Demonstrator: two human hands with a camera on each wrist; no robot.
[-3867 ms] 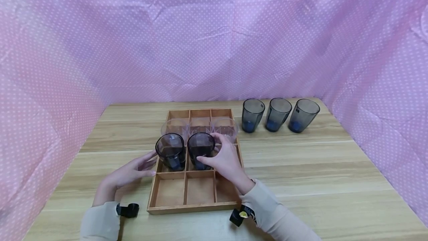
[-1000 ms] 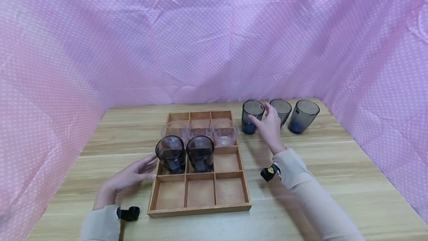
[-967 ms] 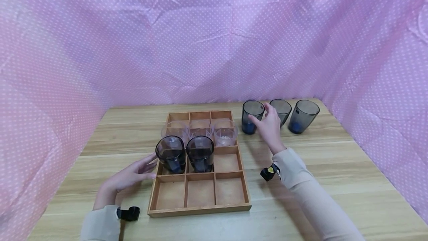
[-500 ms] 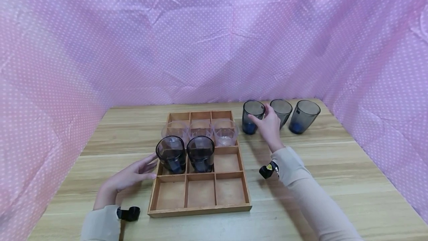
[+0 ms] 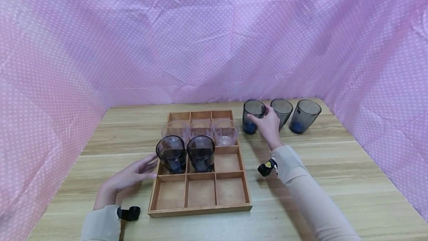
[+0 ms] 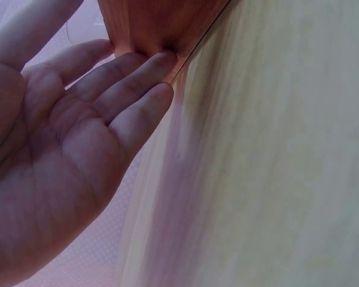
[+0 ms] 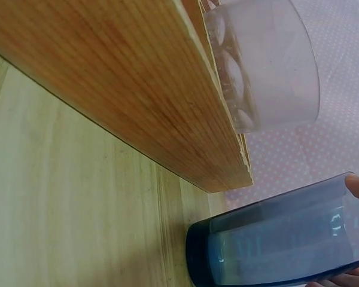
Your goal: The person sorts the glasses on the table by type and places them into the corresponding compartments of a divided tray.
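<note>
In the head view, my right hand (image 5: 268,124) holds a smoky grey drinking glass (image 5: 249,124), thumb on one side and fingers on the other, near its rim. The right wrist view has this glass (image 7: 275,239) upright with its base at the tabletop. My left hand (image 5: 128,174) touches the left side of a wooden compartment tray (image 5: 200,209). Its fairly straight fingertips (image 6: 158,95) press that wall in the left wrist view. Two dark glasses, one on the left (image 5: 171,155) and one in the centre (image 5: 200,154), stand in the tray's middle row.
Three clear cups, the rightmost (image 5: 226,133) among them, stand in the tray behind the dark glasses. Beyond my right hand are two more grey glasses, a nearer one (image 5: 282,111) and a farther one (image 5: 303,117). A pink dotted cloth (image 5: 214,47) hangs behind the table.
My right hand has left the dark glass in the tray's centre and moved right and back to the nearest grey glass, which it now holds. My left hand has stayed at the tray.
</note>
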